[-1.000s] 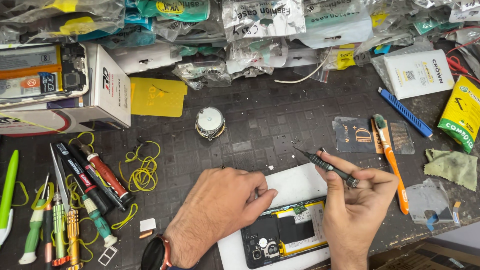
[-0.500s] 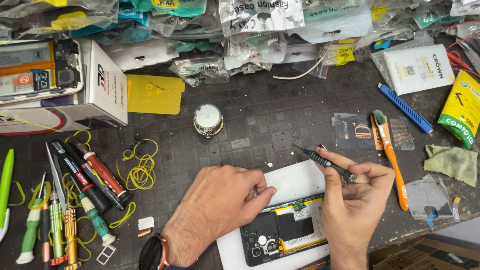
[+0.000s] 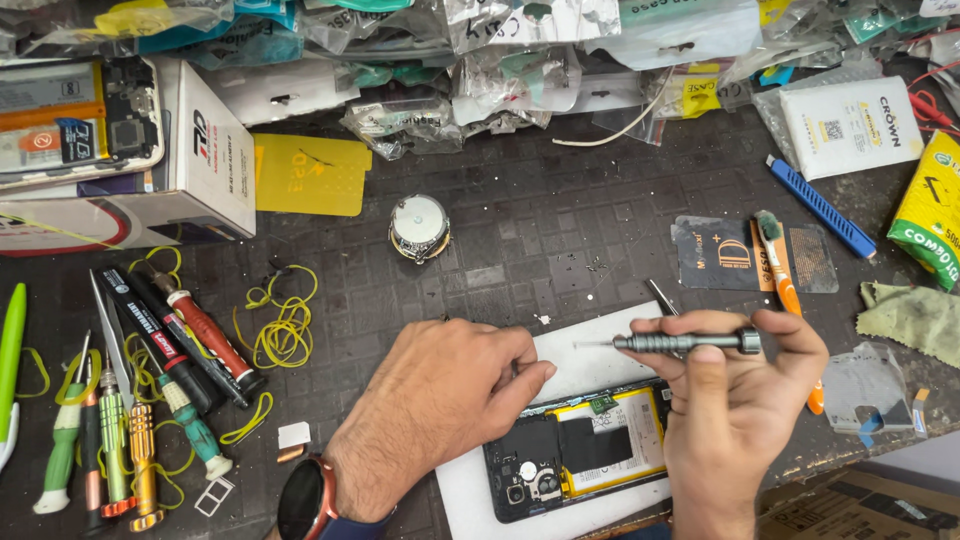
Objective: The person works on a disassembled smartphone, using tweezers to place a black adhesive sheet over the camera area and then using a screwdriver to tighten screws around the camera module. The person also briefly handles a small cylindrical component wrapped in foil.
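An opened phone [image 3: 575, 452] with its back off lies on a white sheet [image 3: 585, 365] at the near edge of the dark mat; a yellow-edged battery and black boards show inside. My right hand [image 3: 735, 405] holds a slim grey metal screwdriver [image 3: 680, 342] level above the sheet, tip pointing left. My left hand [image 3: 445, 400] rests on the mat and the sheet's left edge, fingers curled with the fingertips pinched together near the screwdriver tip; whether they hold anything is hidden. A dark watch [image 3: 305, 498] sits on that wrist.
Several screwdrivers and tools [image 3: 130, 400] lie at the left with yellow rubber bands [image 3: 280, 325]. A small round tin [image 3: 419, 226] stands mid-mat. A white box [image 3: 190, 150], a yellow card [image 3: 308, 175], bagged parts [image 3: 500, 60], a blue pen [image 3: 820, 205], an orange brush [image 3: 778, 262] and a green cloth [image 3: 915, 315] surround.
My right hand has turned the screwdriver from slanting up-left to lying level, tip toward my left hand. My left hand stays on the sheet's edge.
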